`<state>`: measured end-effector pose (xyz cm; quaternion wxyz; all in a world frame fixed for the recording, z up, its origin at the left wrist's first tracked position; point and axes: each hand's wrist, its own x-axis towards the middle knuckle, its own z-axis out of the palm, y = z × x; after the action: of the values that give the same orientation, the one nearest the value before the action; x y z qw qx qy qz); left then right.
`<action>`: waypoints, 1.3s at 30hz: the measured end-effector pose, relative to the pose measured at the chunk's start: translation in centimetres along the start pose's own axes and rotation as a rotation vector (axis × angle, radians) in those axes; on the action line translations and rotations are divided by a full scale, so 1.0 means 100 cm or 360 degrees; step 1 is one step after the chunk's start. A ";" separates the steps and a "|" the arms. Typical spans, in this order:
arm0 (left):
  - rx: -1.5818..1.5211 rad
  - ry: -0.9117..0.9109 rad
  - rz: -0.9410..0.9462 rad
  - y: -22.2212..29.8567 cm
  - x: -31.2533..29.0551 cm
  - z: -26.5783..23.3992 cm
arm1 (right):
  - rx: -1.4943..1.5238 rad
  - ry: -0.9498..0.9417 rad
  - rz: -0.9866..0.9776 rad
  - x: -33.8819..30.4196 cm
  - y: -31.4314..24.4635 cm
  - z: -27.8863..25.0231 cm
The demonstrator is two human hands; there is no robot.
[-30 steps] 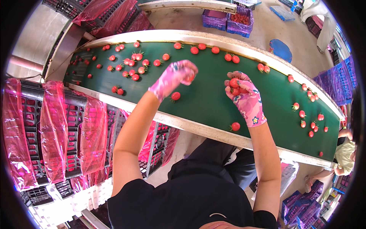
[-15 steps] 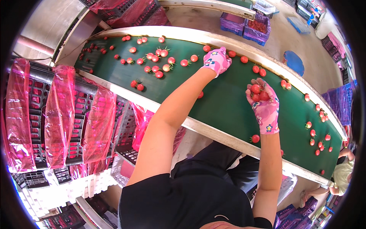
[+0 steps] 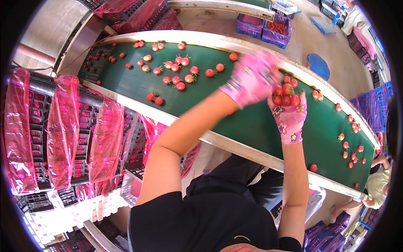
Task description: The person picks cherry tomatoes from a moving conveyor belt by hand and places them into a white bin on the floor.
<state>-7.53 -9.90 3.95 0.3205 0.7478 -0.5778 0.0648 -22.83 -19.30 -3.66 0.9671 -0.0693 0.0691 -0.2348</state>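
My right hand (image 3: 289,122), in a pink flowered glove, is palm up with its fingers curled round several cherry tomatoes (image 3: 286,100). Just left of it, my left hand (image 3: 254,79) wears a matching glove and is smeared by motion. Its fingers cannot be made out, nor whether anything is in them. Both hands are above a green conveyor belt (image 3: 252,132). More cherry tomatoes (image 3: 176,79), many with green stems, lie loose on the belt to the left of my hands, and others (image 3: 354,125) lie to the right.
A pale rail (image 3: 231,149) edges the belt's near side. Black crates (image 3: 37,126) with pink plastic film stand at the left. Beyond the belt are a blue stool (image 3: 317,66) and purple-lined crates (image 3: 277,35), one with tomatoes. Another person (image 3: 378,180) is at the far right.
My left hand has moved right and nearer, toward my right hand. More tomatoes are in my right hand. Loose tomatoes on the belt's left part have shifted slightly to the right.
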 end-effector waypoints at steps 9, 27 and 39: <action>0.1055 -0.0671 -0.1114 -0.184 -0.055 -0.037 | -0.0058 0.0300 0.0056 0.006 0.002 0.013; 0.0193 -0.0897 -0.0986 -0.214 -0.104 -0.091 | -0.0053 0.0073 -0.0232 0.011 -0.016 -0.001; -0.1067 0.0197 -0.1229 -0.110 -0.069 -0.064 | 0.0107 0.0110 -0.0095 0.001 0.000 0.010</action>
<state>1.98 0.75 1.31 0.5768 0.7576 -0.2285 -0.2031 -22.57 -19.23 -2.69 0.9585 -0.0305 0.0923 -0.2679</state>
